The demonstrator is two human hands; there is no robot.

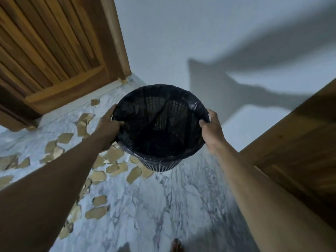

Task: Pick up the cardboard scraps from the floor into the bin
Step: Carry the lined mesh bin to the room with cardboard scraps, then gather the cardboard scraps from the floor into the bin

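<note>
A round dark mesh bin (160,91) lined with a black bag hangs above the floor, held by both hands at its rim. My left hand (109,124) grips the rim's left side, thumb inside. My right hand (211,130) grips the right side. The bin's inside looks dark, with no scraps that I can make out. Several tan cardboard scraps (114,154) lie scattered on the marble floor (163,206), to the left of the bin and under it. Part of the scraps is hidden by my left forearm.
A wooden door (54,51) stands at the upper left, with a white wall (181,42) behind the bin. Another wooden panel (300,142) runs along the right. My toes (175,245) show at the bottom edge on the marble floor.
</note>
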